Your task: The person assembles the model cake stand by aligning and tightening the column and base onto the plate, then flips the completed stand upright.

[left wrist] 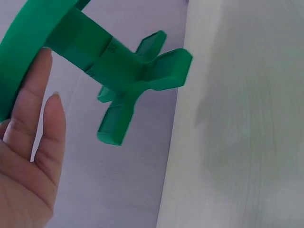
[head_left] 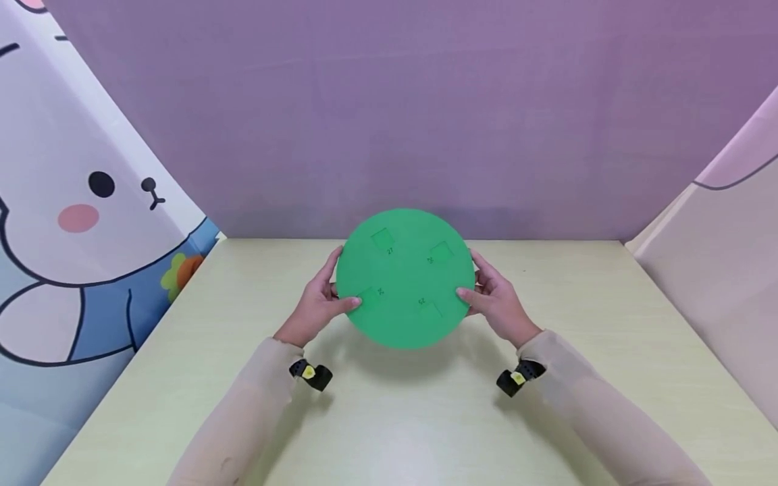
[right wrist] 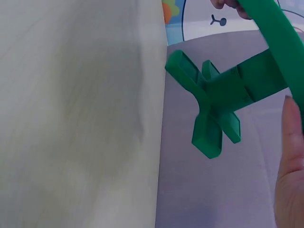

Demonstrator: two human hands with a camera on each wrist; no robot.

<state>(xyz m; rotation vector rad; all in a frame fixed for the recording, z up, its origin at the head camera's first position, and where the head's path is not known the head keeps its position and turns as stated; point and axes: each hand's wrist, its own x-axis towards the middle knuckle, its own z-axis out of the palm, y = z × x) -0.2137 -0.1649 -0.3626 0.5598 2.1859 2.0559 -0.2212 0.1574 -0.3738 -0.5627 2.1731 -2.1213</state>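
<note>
Both hands hold a small green round pedestal table (head_left: 405, 278) between them, raised over the tabletop. Its round top faces up and bears several square outlines with numbers. Underneath, a thick post (left wrist: 102, 54) ends in several splayed feet (right wrist: 207, 135), seen in the wrist views. At the left rim, my left hand (head_left: 316, 304) pinches the disc, thumb on top and fingers below. My right hand (head_left: 500, 300) grips the opposite rim in the same way. From the head view, the post and feet are hidden under the disc.
A pale wooden tabletop (head_left: 213, 324) lies beneath, with the hands' shadows on it. Behind stands a purple cloth wall (head_left: 389, 121). A cartoon-printed cloth (head_left: 55, 155) hangs on the left, and a pale cloth panel (head_left: 717, 270) on the right.
</note>
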